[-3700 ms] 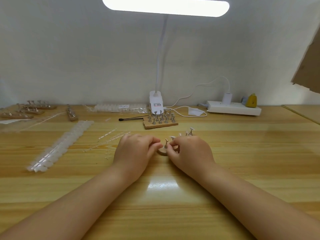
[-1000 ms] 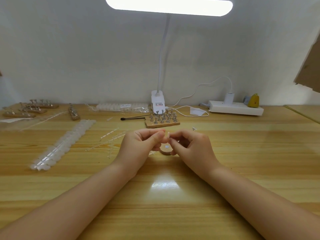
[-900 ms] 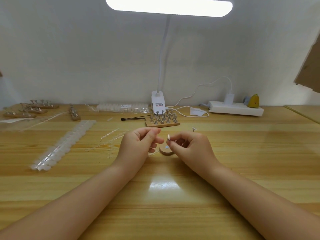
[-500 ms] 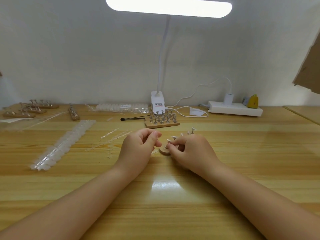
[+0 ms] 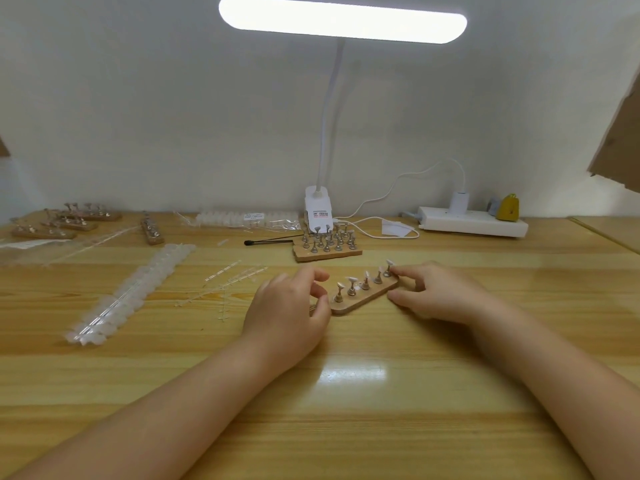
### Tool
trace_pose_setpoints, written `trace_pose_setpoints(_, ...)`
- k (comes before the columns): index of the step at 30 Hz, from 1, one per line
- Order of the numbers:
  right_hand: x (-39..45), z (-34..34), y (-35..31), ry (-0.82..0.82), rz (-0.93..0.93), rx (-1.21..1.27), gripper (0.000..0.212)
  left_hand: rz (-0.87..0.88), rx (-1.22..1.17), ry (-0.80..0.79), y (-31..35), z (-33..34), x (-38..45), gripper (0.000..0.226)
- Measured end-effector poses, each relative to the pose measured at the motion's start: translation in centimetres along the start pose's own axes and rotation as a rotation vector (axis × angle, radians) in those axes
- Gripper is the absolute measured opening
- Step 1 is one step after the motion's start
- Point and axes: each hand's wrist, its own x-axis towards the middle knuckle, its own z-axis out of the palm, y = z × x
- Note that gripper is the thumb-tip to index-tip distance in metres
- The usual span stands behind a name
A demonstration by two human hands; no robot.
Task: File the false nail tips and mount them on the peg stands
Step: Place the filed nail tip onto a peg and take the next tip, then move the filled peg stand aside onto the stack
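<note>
Both hands have drawn apart, uncovering the wooden peg stand (image 5: 363, 293), which lies slantwise on the table (image 5: 346, 393) between them. The right hand (image 5: 440, 294) touches its far end with loose, spread fingers; the left hand (image 5: 287, 313) curls beside its near end, whether pinching anything cannot be told. Five pegs carry pale nail tips (image 5: 351, 279), too small to make out.

A: Entry, head view. Two forearms enter from the lower edge, both bare up to the frame border. No sleeve edge shows on either.

B: Anything worn on the left hand (image 5: 287, 306)?

A: Bare. No glove, ring or wrist strap visible.

B: And the right hand (image 5: 438, 294)?

A: Same: no glove, ring, watch or bracelet visible. Nails on both appear short; polish cannot be told at this size.

B: Markings?

A: No tape, plaster or writing visible on either forearm.
</note>
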Motion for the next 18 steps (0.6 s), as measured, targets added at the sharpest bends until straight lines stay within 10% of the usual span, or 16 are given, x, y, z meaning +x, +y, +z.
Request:
trace_pose_setpoints(10,0.0,-0.4,0.9,-0.045,-0.109,0.156,0.07,-0.046,-0.01,-0.042,-0.1,0.3,0.1,0.031)
trace_pose_setpoints(18,-0.9,0.0,0.3,-0.037,-0.204,0.461,0.04,0.039,-0.086,0.138,1.2,-0.4,0.0,0.038)
